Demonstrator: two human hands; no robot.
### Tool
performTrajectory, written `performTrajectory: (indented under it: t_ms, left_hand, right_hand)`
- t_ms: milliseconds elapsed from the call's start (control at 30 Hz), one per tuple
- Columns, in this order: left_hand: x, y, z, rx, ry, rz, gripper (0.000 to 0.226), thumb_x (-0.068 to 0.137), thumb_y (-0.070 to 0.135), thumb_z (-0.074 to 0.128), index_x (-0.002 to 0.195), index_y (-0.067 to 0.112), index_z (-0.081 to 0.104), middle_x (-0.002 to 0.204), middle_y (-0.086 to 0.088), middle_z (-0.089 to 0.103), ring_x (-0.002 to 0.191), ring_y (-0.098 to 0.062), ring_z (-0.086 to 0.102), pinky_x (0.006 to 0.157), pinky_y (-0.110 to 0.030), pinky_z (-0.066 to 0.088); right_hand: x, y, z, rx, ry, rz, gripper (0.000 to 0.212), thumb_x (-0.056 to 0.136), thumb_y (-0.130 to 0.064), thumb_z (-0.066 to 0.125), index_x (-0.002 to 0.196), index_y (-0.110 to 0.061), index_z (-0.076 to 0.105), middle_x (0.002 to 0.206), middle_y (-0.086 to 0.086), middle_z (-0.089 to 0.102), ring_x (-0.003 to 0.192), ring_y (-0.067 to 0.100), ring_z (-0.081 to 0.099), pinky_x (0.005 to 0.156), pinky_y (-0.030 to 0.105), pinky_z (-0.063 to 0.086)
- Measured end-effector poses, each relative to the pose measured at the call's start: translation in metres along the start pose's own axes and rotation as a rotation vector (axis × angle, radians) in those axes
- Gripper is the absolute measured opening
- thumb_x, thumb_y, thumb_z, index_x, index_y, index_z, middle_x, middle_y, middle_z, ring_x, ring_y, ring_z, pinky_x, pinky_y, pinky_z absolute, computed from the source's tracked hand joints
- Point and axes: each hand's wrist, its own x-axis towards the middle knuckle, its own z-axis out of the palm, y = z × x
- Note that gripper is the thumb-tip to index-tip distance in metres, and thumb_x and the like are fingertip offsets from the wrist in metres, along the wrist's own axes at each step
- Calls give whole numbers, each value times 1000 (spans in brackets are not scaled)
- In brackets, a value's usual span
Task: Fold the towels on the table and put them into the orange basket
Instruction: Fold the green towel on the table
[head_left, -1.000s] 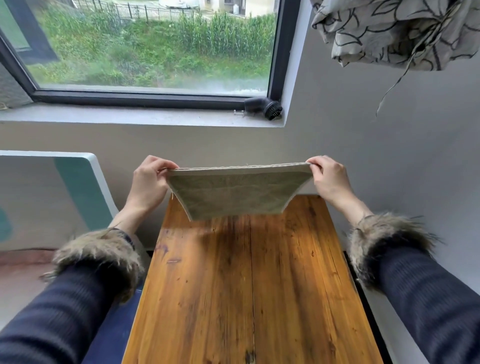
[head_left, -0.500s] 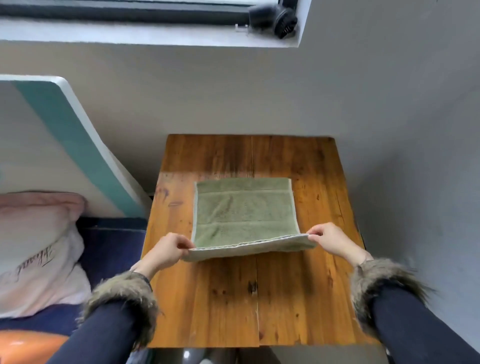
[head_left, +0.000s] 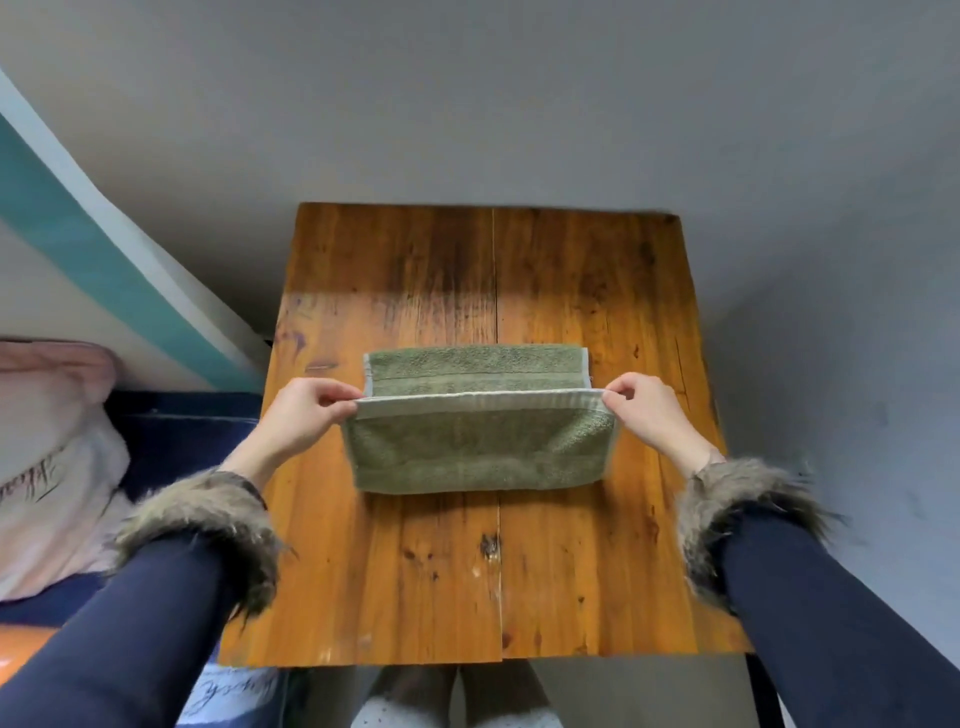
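A green towel (head_left: 480, 447) lies in the middle of a small wooden table (head_left: 395, 582), and the person stands at the near side of it. The towel is being folded across its width. The front part is lifted and turned toward the wall, so its pale hem makes a straight line across the towel, and behind this line a strip of the lower layer lies flat on the wood.

The left hand (head_left: 301, 415) pinches the left end of this raised hem between the thumb and the curled fingers. The right hand (head_left: 644, 410) pinches the right end in the same way. Both hands are at about the same height, just beside the two short edges of the towel, and the hem is stretched quite tight between them. The fold at the near side rests on the table.

Both arms have dark blue sleeves (head_left: 841, 613) with brown fur cuffs (head_left: 208, 525).

The table stands against a grey wall (head_left: 519, 104). To the left of it a white board with a teal stripe (head_left: 98, 249) leans at an angle. Lower on the left there is a pink pillow (head_left: 47, 447) on dark blue bedding (head_left: 176, 431). At the bottom left corner a small orange surface (head_left: 21, 649) shows; I cannot tell whether it is the basket.
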Motion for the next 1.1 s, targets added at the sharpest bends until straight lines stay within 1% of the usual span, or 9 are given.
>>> performTrajectory:
  t_ms: [200,333,467,600,700,767,867,967,1100]
  left_hand:
    - [52,6,8,-46,152,16,19,88,14,61,103,12,70,95,-1,66,93,-15,58,78,-25,42]
    - [82,-1,21,-39,197,-33,18,87,13,59,100,14,71,94,-5,67,85,-19,59,55,-10,44]
    - [105,-5,28,-4,204,-66,17,88,14,58,99,15,71,93,-3,66,85,-16,57,57,-19,45]
    - [120,-7,34,36,201,-85,18,88,12,58,100,12,71,91,-3,65,86,-14,55,81,-24,42]
    - [130,-13,40,44,180,-124,19,87,13,58,102,11,70,92,-4,65,88,-16,56,81,-24,40]
    - [136,-18,44,58,189,-124,21,88,14,58,106,9,67,101,-9,66,93,-20,58,82,-26,41]
    - [131,-20,56,224,307,-39,41,91,21,55,129,7,47,126,-20,48,115,-31,47,96,-40,36]
    - [104,-12,89,475,362,266,49,92,25,48,137,9,37,139,-20,38,129,-34,35,103,-51,29]
    - [72,-6,154,599,139,409,54,91,38,38,142,21,31,151,-13,27,141,-31,19,111,-59,13]
  right_hand:
    - [53,-2,9,65,86,-5,15,92,-17,50,97,-10,63,94,-1,58,91,16,51,82,25,35]
    - [83,4,20,67,80,34,14,92,-19,49,95,-12,62,95,-1,58,91,15,49,80,23,32]
    - [104,5,30,78,69,57,18,94,-15,44,101,-9,60,104,4,59,95,16,49,81,23,32]
    - [120,6,40,96,51,80,21,97,-15,41,108,-6,56,114,9,57,93,15,46,79,22,30]
    - [129,9,48,99,39,109,22,97,-15,42,110,-5,55,118,11,57,96,17,48,83,21,30]
    - [134,11,52,116,58,136,23,97,-16,44,115,-4,53,119,11,56,103,19,50,84,22,31]
    - [132,7,60,73,203,160,36,97,-22,45,129,-6,45,129,9,47,116,21,47,91,26,34]
    - [107,-3,85,-119,352,-3,42,98,-26,38,137,-11,38,143,7,38,131,22,34,109,38,26]
    - [57,-12,151,-305,160,-315,50,97,-29,31,145,-17,27,154,6,23,144,21,15,117,48,8]
